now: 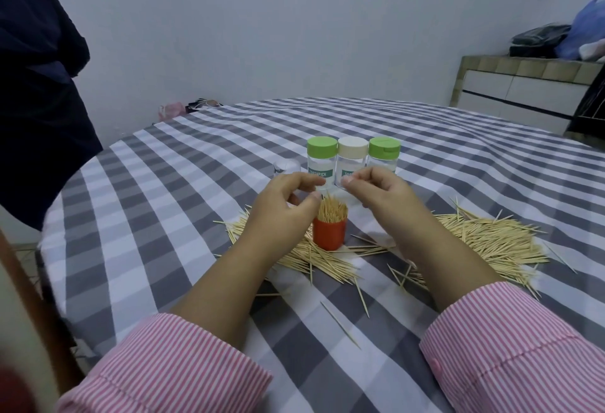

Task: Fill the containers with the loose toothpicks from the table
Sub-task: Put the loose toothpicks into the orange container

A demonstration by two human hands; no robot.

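Observation:
An orange-red container (329, 235) stands on the checked tablecloth, packed with upright toothpicks (332, 210). My left hand (288, 206) hovers at its left with fingers loosely curved, the thumb tip at the toothpick tops. My right hand (379, 191) is just above and to the right, fingers curled and thumb meeting the fingertips; whether anything is pinched there is not visible. Loose toothpicks lie in a big heap on the right (491, 239) and a smaller one around the container's base (314, 260). Three clear jars stand behind: green lid (322, 148), cream lid (353, 148), green lid (384, 148).
A small clear cap-like object (288, 166) sits left of the jars. Single toothpicks (340, 324) are scattered near my forearms. The round table (163, 216) drops off at the left, where dark cloth (39, 85) hangs. A cabinet (523, 91) stands at the back right.

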